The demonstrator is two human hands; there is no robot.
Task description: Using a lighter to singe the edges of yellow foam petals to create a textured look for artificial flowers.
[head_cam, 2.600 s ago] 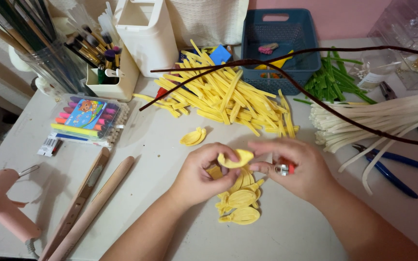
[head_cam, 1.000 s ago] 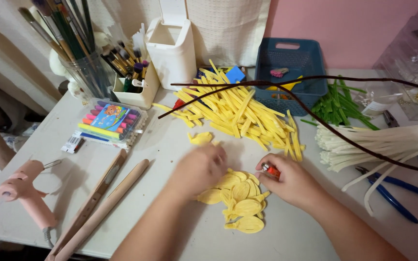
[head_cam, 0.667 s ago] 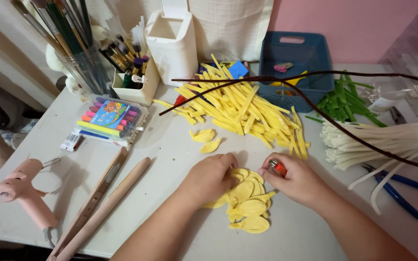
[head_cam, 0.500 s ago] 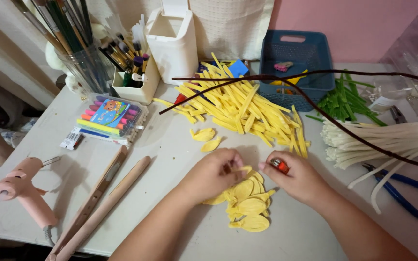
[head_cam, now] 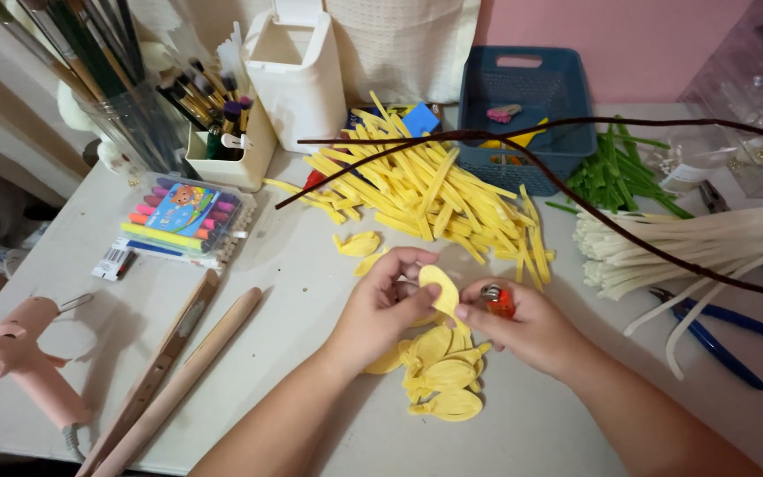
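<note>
Here, at nine o'clock on the counter (head_cam: 311,291), a pink glue gun (head_cam: 19,367) lies beside two wooden sticks (head_cam: 183,371). The left hand (head_cam: 381,309) is curled shut, pinching a yellow petal (head_cam: 440,287) — upright, just above the petal pile (head_cam: 439,375) at six o'clock. The right hand (head_cam: 523,327) is closed round a red lighter (head_cam: 496,300), fingertips touching the petal. Yellow strips (head_cam: 426,190) lie at twelve o'clock, white stems (head_cam: 699,247) at three.
</note>
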